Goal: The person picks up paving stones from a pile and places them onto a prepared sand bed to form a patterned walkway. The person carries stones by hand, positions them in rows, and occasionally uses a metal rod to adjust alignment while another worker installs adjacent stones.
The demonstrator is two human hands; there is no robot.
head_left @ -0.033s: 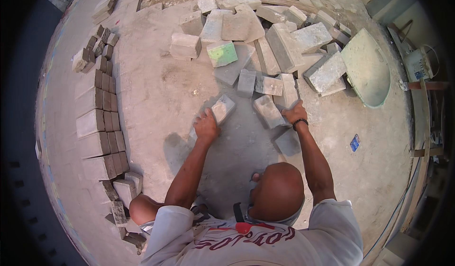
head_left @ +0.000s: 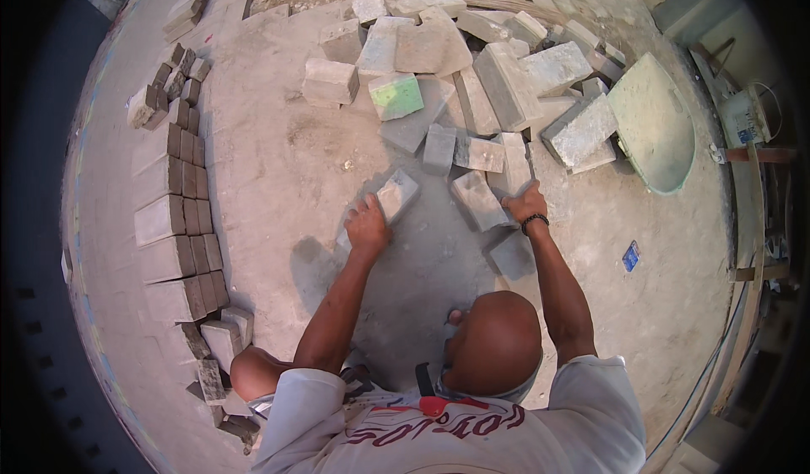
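My left hand (head_left: 368,227) is closed over the near end of a grey concrete paving block (head_left: 398,194), which lies on the dusty ground. Over to the right, my right hand (head_left: 525,206), with a dark beaded bracelet at the wrist, grips the near end of a long pale block (head_left: 513,167). Its fingertips are partly hidden against that block. Close beside it, a stained block (head_left: 478,199) lies tilted toward the hand. A small grey block (head_left: 439,148) and a whitish block (head_left: 479,153) sit just beyond, touching each other.
A loose heap of blocks (head_left: 509,86) spreads ahead, including one with a green face (head_left: 396,97). Stacked blocks (head_left: 171,207) form a row at left. A pale basin (head_left: 655,124) leans at right, near a white bucket (head_left: 746,118). A blue packet (head_left: 631,256) lies on the ground.
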